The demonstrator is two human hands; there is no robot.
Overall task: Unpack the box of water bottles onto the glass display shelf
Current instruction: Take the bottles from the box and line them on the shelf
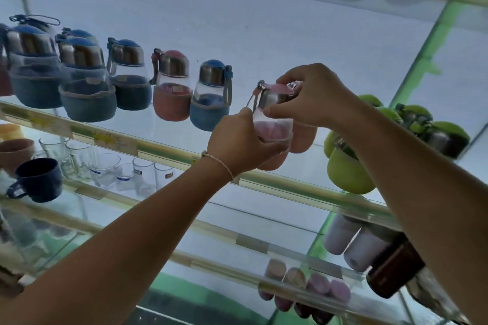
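Observation:
A small glass water bottle with a pink sleeve and a pink-topped steel cap (273,124) is held over the glass display shelf (163,149). My left hand (243,144) wraps its lower body from the left. My right hand (311,97) grips the cap from above. Another pink-sleeved bottle (303,137) stands right behind it, mostly hidden. To the left on the same shelf stand a blue-sleeved bottle (210,96), a pink one (171,86) and several more blue ones (87,76). The box is out of view.
Green-sleeved bottles (348,171) crowd the shelf's right end. The shelf below holds clear drinking glasses (105,169), a dark blue mug (38,179) and white tumblers (351,243). Lower still lie small pink cups (306,282). A white back wall closes the case.

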